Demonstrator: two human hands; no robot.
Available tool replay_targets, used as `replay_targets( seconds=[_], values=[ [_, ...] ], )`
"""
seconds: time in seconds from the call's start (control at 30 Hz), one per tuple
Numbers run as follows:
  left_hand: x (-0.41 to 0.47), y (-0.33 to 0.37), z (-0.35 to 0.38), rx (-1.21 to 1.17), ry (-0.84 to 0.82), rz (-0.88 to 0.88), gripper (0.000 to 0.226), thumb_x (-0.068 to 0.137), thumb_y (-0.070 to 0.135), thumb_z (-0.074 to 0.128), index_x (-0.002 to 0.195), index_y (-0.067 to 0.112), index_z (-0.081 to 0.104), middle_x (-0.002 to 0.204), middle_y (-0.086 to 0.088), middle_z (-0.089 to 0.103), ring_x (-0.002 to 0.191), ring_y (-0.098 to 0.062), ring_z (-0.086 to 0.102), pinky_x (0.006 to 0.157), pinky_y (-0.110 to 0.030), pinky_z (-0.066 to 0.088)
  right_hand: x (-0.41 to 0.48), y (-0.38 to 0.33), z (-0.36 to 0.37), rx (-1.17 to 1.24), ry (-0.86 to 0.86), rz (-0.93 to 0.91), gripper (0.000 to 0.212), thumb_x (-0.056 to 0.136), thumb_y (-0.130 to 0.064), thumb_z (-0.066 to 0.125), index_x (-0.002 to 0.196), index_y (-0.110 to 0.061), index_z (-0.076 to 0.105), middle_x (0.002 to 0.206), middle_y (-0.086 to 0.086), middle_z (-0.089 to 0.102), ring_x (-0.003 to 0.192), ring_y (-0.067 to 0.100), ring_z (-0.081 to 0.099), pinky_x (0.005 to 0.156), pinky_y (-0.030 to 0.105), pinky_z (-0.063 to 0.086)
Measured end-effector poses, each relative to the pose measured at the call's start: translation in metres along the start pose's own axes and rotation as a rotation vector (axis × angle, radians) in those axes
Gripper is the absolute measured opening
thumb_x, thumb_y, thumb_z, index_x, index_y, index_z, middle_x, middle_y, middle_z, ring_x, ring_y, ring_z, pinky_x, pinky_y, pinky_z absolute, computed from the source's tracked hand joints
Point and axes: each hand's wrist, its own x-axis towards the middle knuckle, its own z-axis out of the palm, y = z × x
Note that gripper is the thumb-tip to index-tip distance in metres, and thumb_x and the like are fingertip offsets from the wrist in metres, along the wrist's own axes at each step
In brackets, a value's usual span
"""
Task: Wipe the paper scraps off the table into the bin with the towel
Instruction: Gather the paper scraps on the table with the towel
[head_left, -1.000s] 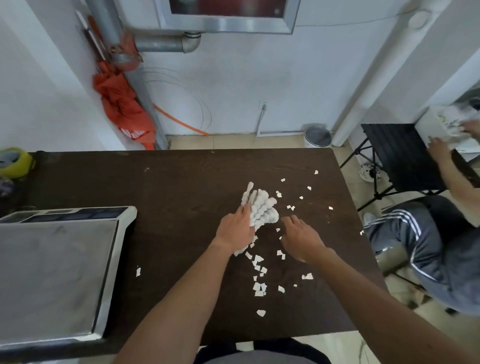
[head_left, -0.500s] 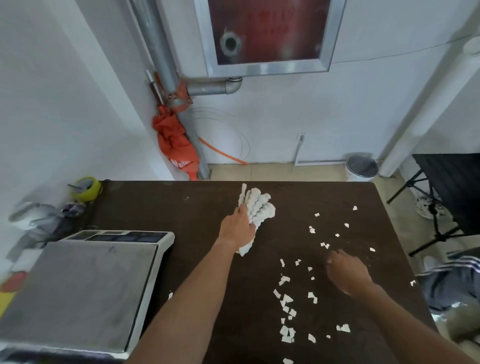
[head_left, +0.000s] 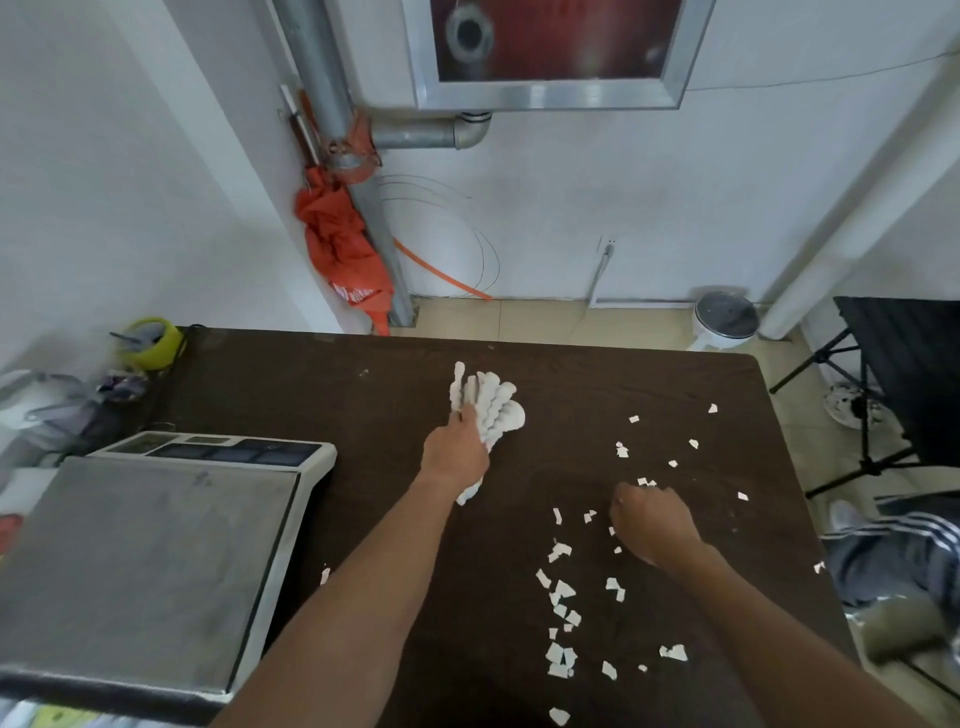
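On the dark tabletop (head_left: 311, 395), the left hand (head_left: 454, 452) has its grip curled round the white towel (head_left: 491, 410), left of the paper scraps (head_left: 563, 590). Press it flat and sweep toward the floor bin (head_left: 724, 317). The right hand (head_left: 654, 525) has its grip curled; whether it holds anything, I cannot tell.

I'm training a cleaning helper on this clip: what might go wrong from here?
The paper scraps lie spread right of the towel that the left hand grips; one sweep may miss some. The bin stands on the floor beyond the far edge of the table; pushed scraps may land beside it.
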Motion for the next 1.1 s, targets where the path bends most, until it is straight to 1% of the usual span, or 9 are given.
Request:
replay_targets(
  seconds=[0.13, 0.27, 0.37, 0.43, 0.5, 0.67, 0.77, 0.97, 1.1],
  values=[
    [-0.014, 0.050, 0.009, 0.128, -0.083, 0.345, 0.063, 0.095, 0.022, 0.057, 0.151, 0.009, 0.031, 0.134, -0.015, 0.056, 0.109, -0.040, 0.064, 0.087, -0.047, 0.050, 0.019, -0.015, -0.014, -0.043, 0.154, -0.107, 0.003, 0.078, -0.014, 0.064, 0.079, -0.011, 0.063, 0.074, 0.008, 0.067, 0.070, 0.033, 0.067, 0.072, 0.041, 0.051],
    [-0.020, 0.075, 0.009, 0.105, -0.046, 0.453, 0.051, 0.094, 0.018, 0.060, 0.140, 0.005, 0.042, 0.126, -0.014, 0.062, 0.109, -0.036, 0.064, 0.087, -0.047, 0.050, 0.034, -0.027, -0.045, 0.037, 0.421, -0.225, 0.037, 0.084, -0.024, 0.058, 0.119, -0.012, 0.058, 0.111, 0.006, 0.059, 0.099, 0.023, 0.058, 0.084, 0.038, 0.052],
    [-0.016, 0.082, -0.008, 0.049, 0.021, 0.479, 0.050, 0.092, 0.019, 0.065, 0.135, 0.005, 0.044, 0.117, -0.011, 0.065, 0.105, -0.031, 0.065, 0.084, -0.043, 0.052, 0.042, -0.024, -0.068, 0.031, 0.269, -0.304, 0.078, 0.085, -0.047, 0.056, 0.151, -0.015, 0.031, 0.153, 0.007, 0.036, 0.138, 0.025, 0.037, 0.113, 0.042, 0.036],
    [-0.015, 0.087, -0.018, 0.038, 0.060, 0.491, 0.052, 0.090, 0.022, 0.070, 0.132, 0.004, 0.045, 0.113, -0.011, 0.066, 0.102, -0.030, 0.066, 0.083, -0.042, 0.052, 0.049, -0.020, -0.075, -0.070, 0.133, -0.351, 0.096, 0.082, -0.059, 0.057, 0.156, -0.016, 0.016, 0.163, 0.005, 0.019, 0.149, 0.024, 0.019, 0.121, 0.043, 0.019],
    [-0.015, 0.092, -0.026, -0.008, 0.084, 0.473, 0.051, 0.087, 0.023, 0.073, 0.127, 0.006, 0.046, 0.112, -0.012, 0.068, 0.101, -0.031, 0.067, 0.084, -0.042, 0.053, 0.055, -0.018, -0.076, -0.156, 0.069, -0.357, 0.102, 0.078, -0.059, 0.063, 0.156, -0.013, 0.016, 0.162, 0.006, 0.022, 0.149, 0.024, 0.018, 0.122, 0.043, 0.015],
    [-0.020, 0.093, -0.023, -0.066, 0.178, 0.471, 0.048, 0.085, 0.015, 0.074, 0.127, 0.010, 0.050, 0.113, -0.009, 0.068, 0.104, -0.028, 0.066, 0.090, -0.038, 0.051, 0.066, -0.018, -0.071, -0.228, 0.125, -0.393, 0.060, 0.088, -0.048, 0.056, 0.138, -0.017, 0.044, 0.129, 0.003, 0.058, 0.123, 0.024, 0.052, 0.114, 0.041, 0.029],
    [-0.025, 0.085, -0.013, -0.158, 0.183, 0.431, 0.066, 0.089, 0.019, 0.072, 0.146, 0.009, 0.040, 0.142, -0.009, 0.056, 0.129, -0.025, 0.055, 0.110, -0.035, 0.041, 0.071, -0.011, -0.070, -0.234, 0.129, -0.409, 0.051, 0.090, -0.041, 0.057, 0.135, -0.019, 0.047, 0.125, 0.004, 0.059, 0.119, 0.025, 0.054, 0.109, 0.041, 0.035],
    [-0.025, 0.082, -0.011, -0.248, 0.244, 0.357, 0.081, 0.094, 0.028, 0.068, 0.159, 0.014, 0.022, 0.165, -0.008, 0.027, 0.150, -0.022, 0.032, 0.120, -0.035, 0.031, 0.088, 0.024, -0.076, -0.241, 0.163, -0.264, 0.048, 0.090, -0.039, 0.058, 0.135, -0.023, 0.047, 0.126, 0.005, 0.057, 0.121, 0.027, 0.053, 0.106, 0.041, 0.037],
    [-0.024, 0.074, 0.000, -0.184, 0.067, 0.267, 0.071, 0.099, 0.030, 0.060, 0.160, 0.015, 0.026, 0.167, -0.005, 0.026, 0.151, -0.021, 0.029, 0.121, -0.036, 0.028, 0.103, 0.056, -0.074, -0.141, 0.173, -0.112, 0.057, 0.091, -0.032, 0.057, 0.145, -0.024, 0.040, 0.131, 0.008, 0.055, 0.123, 0.029, 0.050, 0.108, 0.042, 0.036]
  ],
)
